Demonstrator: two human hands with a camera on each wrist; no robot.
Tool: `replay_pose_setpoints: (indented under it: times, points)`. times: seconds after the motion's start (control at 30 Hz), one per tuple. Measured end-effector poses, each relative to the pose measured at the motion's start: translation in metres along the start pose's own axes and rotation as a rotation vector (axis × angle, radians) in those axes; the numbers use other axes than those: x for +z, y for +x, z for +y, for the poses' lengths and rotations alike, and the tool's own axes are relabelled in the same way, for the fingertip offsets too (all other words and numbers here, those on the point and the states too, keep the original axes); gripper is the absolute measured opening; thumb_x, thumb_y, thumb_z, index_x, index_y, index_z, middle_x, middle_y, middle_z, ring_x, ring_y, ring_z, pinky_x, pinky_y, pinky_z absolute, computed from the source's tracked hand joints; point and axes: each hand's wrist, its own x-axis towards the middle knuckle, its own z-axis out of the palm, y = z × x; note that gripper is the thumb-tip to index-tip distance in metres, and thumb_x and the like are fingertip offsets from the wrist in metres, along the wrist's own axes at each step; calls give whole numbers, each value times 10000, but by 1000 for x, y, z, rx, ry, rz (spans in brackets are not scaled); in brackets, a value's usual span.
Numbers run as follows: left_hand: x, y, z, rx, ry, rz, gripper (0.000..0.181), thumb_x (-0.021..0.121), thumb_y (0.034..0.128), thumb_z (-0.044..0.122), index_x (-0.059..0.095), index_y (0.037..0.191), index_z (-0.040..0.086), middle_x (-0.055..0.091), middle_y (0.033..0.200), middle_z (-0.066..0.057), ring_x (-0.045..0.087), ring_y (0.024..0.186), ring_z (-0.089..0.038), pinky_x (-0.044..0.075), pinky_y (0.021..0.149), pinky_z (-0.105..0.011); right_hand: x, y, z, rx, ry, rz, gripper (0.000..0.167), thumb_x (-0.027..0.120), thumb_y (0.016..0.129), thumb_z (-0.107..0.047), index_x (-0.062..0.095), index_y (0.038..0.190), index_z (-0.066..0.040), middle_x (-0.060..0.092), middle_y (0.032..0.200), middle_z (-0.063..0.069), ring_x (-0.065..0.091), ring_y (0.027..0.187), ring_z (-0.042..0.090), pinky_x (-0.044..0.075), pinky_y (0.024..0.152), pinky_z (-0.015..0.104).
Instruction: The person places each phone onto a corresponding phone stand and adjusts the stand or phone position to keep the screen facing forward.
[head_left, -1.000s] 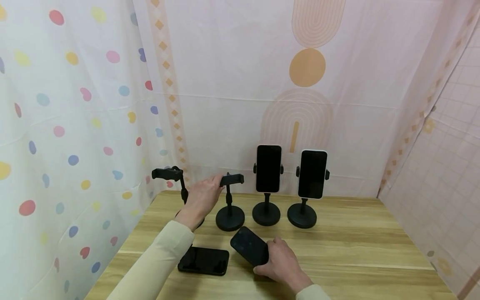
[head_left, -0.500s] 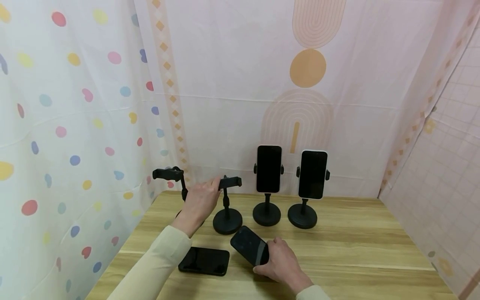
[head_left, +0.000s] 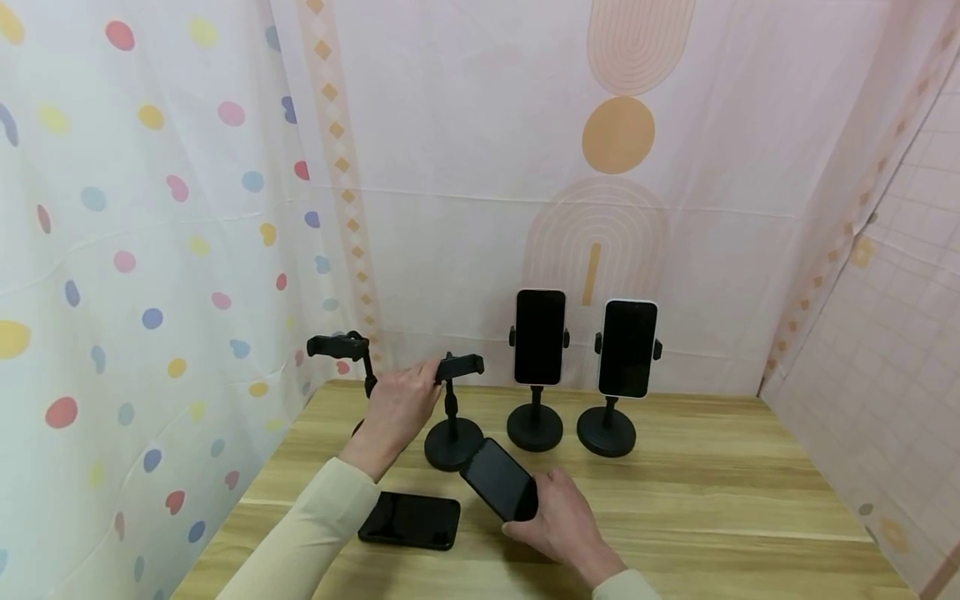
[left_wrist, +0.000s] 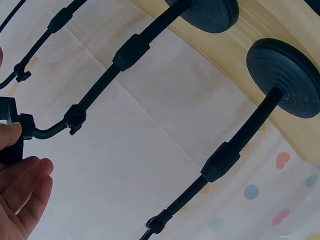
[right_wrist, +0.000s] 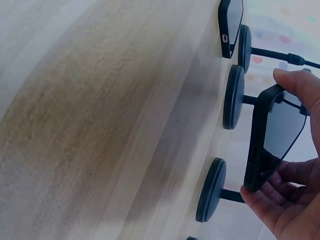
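Black phone (head_left: 500, 482) between fingers (right_wrist: 262, 206) (tilted)

Here's the wood-grain tabletop (head_left: 712, 508), and a colourful dotted curtain (head_left: 191, 292) hangs at left! Pinkish arch-print curtain (head_left: 450, 125) straight behind, faint grid-patterned curtain (head_left: 892, 333) lining the right.

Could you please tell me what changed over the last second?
The left hand has drawn the gripped stand slightly leftward and nearer the person. The right hand has moved the held phone toward that stand. Both hands keep their holds; the flat phone and the two mounted phones stayed put.
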Motion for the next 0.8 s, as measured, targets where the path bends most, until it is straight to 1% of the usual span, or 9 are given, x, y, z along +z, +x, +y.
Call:
replay_pose_setpoints:
  times: [0.23,0.37,0.53,0.63,0.73,0.8]
  points:
    - [-1,-2,0,-67,-75,-38,393,839,802,114,678,1128,-35,731,962,-165,706,704,-289,564,597,-399,-1,2,-5,-3,5,57,798,847,673,-555,635,1196,10,535,998,63,550,870,194,509,785,410]
    - [-1,-4,-1,-103,-109,-69,405,827,820,133,677,1158,-29,727,996,-169,709,731,-297,566,598,-416,-3,2,-10,-4,38,101,815,848,671,-551,628,1226,4,542,1018,62,554,890,196,504,798,411]
    - [-3,-7,-3,-142,-138,-112,439,818,836,161,661,1210,-9,721,1028,-172,706,746,-305,564,592,-435,-4,5,-15,4,78,134,836,854,684,-543,611,1289,-20,569,1146,104,563,980,229,497,848,436]
    - [-4,-7,-3,-150,-139,-119,443,816,838,163,658,1216,-7,720,1029,-175,701,720,-299,561,588,-429,-4,7,-17,-22,102,170,846,858,693,-527,580,1350,-73,558,1275,121,568,1088,262,494,892,456]
    - [-6,-8,-3,-149,-132,-119,443,814,840,164,654,1216,-5,721,1026,-175,696,694,-291,557,575,-423,-3,9,-19,-65,121,220,842,871,696,-490,560,1378,-107,539,1328,104,563,1144,270,493,910,459]
    - [-6,-8,-3,-149,-130,-119,445,815,838,161,651,1217,-7,721,1029,-175,697,697,-290,557,576,-423,-2,9,-20,-74,127,240,828,872,699,-480,568,1361,-86,536,1318,96,566,1136,266,497,905,456]
